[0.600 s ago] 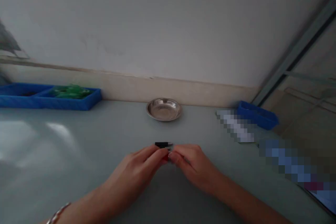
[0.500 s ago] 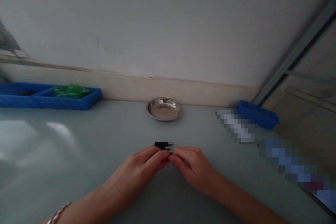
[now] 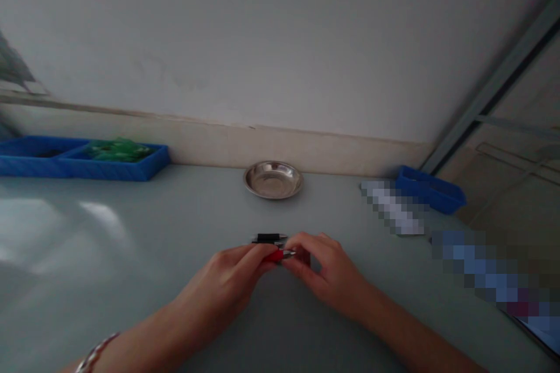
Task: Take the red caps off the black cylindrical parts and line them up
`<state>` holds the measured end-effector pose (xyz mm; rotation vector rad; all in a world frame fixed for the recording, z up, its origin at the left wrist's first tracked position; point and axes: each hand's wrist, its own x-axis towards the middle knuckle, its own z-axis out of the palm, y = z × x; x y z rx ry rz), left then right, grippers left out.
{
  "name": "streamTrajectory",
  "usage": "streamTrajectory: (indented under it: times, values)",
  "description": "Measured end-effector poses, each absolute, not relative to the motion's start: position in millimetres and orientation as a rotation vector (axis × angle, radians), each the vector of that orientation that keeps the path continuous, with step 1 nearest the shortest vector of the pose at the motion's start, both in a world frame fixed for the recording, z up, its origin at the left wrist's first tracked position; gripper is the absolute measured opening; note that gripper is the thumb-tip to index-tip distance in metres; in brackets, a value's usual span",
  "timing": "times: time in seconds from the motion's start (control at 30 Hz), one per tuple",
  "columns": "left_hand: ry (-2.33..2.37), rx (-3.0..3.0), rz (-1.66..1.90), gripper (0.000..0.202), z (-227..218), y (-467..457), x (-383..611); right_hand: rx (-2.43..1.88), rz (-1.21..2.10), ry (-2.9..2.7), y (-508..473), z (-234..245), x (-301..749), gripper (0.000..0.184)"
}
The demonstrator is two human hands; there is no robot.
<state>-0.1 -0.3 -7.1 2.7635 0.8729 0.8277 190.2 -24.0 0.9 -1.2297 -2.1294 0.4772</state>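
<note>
My left hand is closed on a red pen, its silver tip pointing right. The fingers hide most of the barrel. My right hand is beside the tip with its fingers curved and its thumb and index finger apart, the tip showing between them. Whether any finger touches the tip I cannot tell. Just beyond my hands a black pen lies crosswise on the table, with another dark pen close in front of it, partly hidden by my left hand.
A shallow round metal dish stands near the wall. At the back left is a divided blue tray with green plastic in it. A small blue tray sits at the back right, near blurred flat items along the table's right side.
My right hand's fingers have lifted and spread from the pen's end, so its silver tip now shows. The left hand keeps hold of the red pen.
</note>
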Motion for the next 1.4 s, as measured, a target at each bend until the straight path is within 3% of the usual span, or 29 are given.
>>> streamTrajectory:
  times: [0.17,0.37,0.6,0.77,1.1,1.4]
  values:
    - [0.897,2.831,0.874,0.016,-5.8,-1.7,2.4,-1.257,0.476,-2.097,-23.2,0.5,188.8,0.027]
    - [0.95,2.855,0.836,0.019,-6.2,-1.5,1.9,-1.229,0.49,-2.072,-24.2,1.2,189.6,0.015]
    - [0.94,2.811,0.804,0.019,-2.4,-5.5,4.6,-1.239,0.587,-2.0,-26.3,2.3,186.8,0.024]
    - [0.964,2.811,0.791,0.02,-2.6,-5.4,5.4,-1.154,0.65,-1.951,-25.2,1.8,188.2,0.009]
    - [0.991,2.788,0.684,0.022,-0.9,-5.4,5.9,-1.057,1.044,-1.706,-22.9,1.8,187.0,0.009]
    - [1.076,2.785,0.571,0.025,3.3,-3.9,5.0,-1.154,0.866,-1.768,-22.8,7.1,195.4,0.006]
